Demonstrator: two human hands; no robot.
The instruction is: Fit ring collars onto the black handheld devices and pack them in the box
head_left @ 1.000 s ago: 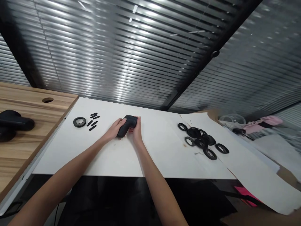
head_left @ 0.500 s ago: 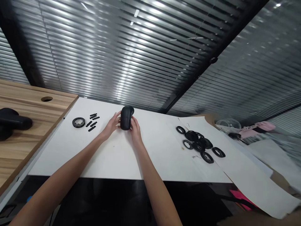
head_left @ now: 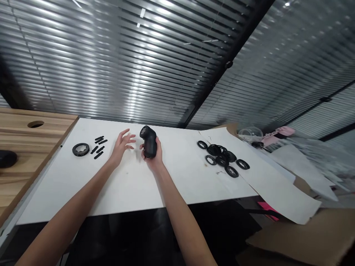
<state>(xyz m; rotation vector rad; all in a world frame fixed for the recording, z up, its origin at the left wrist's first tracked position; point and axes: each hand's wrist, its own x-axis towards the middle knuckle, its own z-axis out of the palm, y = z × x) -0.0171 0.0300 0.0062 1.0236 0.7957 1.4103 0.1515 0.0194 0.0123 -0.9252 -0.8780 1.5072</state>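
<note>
The fingers [head_left: 143, 152] of the right hand [head_left: 153, 162] hide part of the black object [head_left: 149, 142], perhaps a plastic grip.

left: ring [head_left: 75, 149], bars [head_left: 98, 155] | right: ring pile [head_left: 222, 159], apparently on paper sheet [head_left: 277, 192]

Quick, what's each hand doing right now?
Left hand: open, fingers spread, holding nothing.
Right hand: closed, holding a black curved moulded part upright.

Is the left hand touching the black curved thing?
Apart. The head view shows the left hand open, with white sheet showing between its fingers and the black curved object, which sits in the right hand.
</note>
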